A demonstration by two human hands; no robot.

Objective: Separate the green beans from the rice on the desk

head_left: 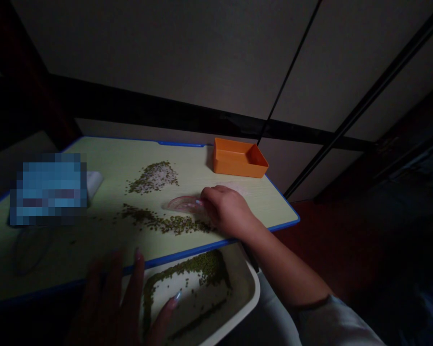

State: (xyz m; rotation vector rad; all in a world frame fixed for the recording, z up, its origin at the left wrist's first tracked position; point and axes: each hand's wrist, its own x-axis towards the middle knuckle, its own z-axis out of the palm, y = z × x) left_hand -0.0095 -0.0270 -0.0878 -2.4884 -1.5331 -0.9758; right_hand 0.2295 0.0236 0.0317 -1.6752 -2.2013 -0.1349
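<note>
My right hand (228,210) is closed on one end of a clear protractor (182,204) with a curved edge, held low over the table. In front of the protractor lies a strip of small green beans (178,224) mixed with darker ones. Beyond it is a pile of white grains and green beans (155,177). At the lower left, my left hand (126,298) has its fingers spread, partly in shadow and blurred. Its thumb reaches over a white tray (251,293), in which green beans (209,266) lie along the sides.
An orange open box (234,166) stands at the table's far right corner. On the left are a blurred-out blue packet (52,190) and a white object (94,181) beside it. The table (115,151) has a blue rim and meets cabinet panels (173,62) behind.
</note>
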